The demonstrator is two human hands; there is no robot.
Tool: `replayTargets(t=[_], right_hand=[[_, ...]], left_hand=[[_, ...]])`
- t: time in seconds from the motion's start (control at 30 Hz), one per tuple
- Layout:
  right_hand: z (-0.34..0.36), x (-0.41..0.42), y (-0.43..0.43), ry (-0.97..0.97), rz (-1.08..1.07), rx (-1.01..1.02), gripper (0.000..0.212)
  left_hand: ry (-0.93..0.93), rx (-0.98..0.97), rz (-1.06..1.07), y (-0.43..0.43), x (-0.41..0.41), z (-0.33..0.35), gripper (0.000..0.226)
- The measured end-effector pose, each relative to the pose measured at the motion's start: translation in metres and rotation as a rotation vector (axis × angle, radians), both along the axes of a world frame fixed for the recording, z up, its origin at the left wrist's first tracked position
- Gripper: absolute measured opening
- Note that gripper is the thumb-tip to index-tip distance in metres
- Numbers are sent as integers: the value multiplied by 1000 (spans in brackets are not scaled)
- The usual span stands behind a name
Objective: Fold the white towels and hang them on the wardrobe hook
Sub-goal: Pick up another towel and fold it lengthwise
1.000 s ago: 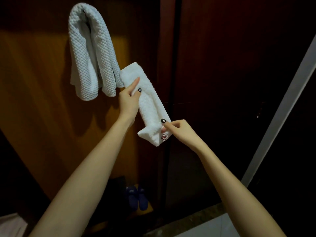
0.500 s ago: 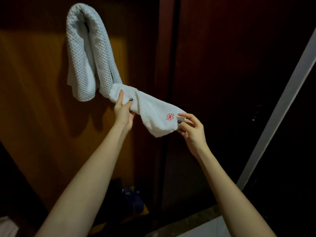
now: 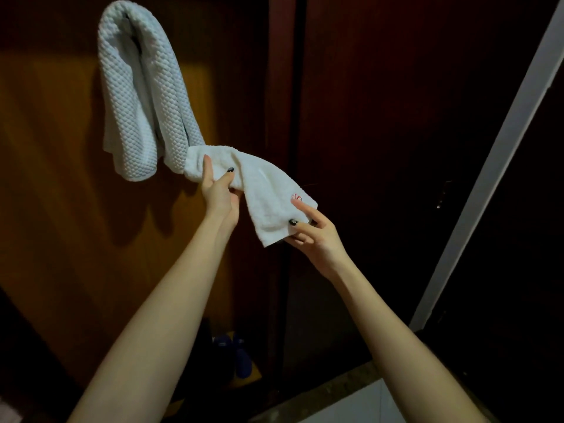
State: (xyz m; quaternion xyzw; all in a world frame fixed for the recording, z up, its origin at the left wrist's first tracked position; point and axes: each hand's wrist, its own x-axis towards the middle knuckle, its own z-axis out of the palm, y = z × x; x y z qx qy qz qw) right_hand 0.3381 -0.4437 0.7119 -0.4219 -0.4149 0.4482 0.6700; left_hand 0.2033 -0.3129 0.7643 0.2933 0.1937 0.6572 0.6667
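Grips the upper end of a small folded white terry towel [image 3: 262, 193] in the curled left hand [image 3: 218, 190]; pinches the lower end with the right hand [image 3: 311, 232]. Slants lengthwise from upper left, touching a hanging white waffle-weave towel [image 3: 137, 96], down to lower right before a dark wooden wardrobe [image 3: 381, 117]. Partly hides the red stitched mark [image 3: 296, 196] behind a right fingertip; support under the waffle fold unseen.

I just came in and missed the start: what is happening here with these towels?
A person holds a small white towel stretched between both hands. The left hand grips its upper end, right by a waffle towel that already hangs draped high on the wardrobe. The right hand pinches the lower end near a red emblem. The small towel is not yet hung.
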Motion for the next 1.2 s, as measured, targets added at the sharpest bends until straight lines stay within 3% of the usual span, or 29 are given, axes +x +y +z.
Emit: replayTargets(t=[0.23, 0.4, 0.53, 0.63, 0.77, 0.87, 1.13, 1.2], right_hand=[[13, 9, 1, -66, -244, 41, 20], [21, 11, -2, -247, -276, 16, 34], [24, 21, -10, -337, -95, 50, 43], [24, 26, -14, -541, -76, 55, 54], [21, 16, -8, -882, -310, 137, 38], [26, 9, -6, -789, -374, 239, 21], [33, -5, -1, -575, -304, 196, 24], [30, -5, 4, -516, -357, 174, 34]], left_hand=[[3, 1, -25, 3, -11, -9, 72], [-37, 15, -32, 8, -21, -12, 71], [-45, 27, -21, 14, -26, -10, 70], [-44, 23, -30, 17, -29, -13, 69], [-44, -8, -38, 15, -24, -20, 70], [-14, -25, -31, 15, -24, -25, 70], [30, -31, -41, 13, -32, -36, 71], [11, -38, -50, 12, -34, -38, 72]])
